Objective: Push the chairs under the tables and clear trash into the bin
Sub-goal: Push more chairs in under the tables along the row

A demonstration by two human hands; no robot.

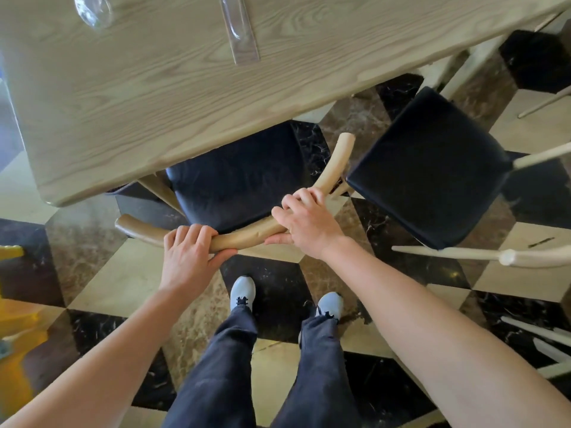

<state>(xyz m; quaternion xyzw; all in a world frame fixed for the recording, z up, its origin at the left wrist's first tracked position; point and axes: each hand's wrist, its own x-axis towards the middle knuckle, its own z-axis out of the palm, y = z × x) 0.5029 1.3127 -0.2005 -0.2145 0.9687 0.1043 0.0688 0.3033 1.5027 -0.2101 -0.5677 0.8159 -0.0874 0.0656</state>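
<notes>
A chair with a black seat (pixel 238 177) and a curved light-wood backrest (pixel 244 237) stands in front of me, its seat partly under the pale wooden table (pixel 154 97). My left hand (pixel 188 254) grips the backrest left of its middle. Further right, my right hand (pixel 306 222) holds the same rail. On the table top lie a clear plastic bottle (pixel 239 29) and a clear crumpled plastic item (pixel 92 9). No bin is identifiable.
A second black-seated chair (pixel 432 168) stands to the right, out from the table, its wooden rail (pixel 463 253) close to my right arm. Another chair (pixel 537 60) is at far right. A yellow object (pixel 15 319) is at the left edge. My feet stand on a checkered marble floor.
</notes>
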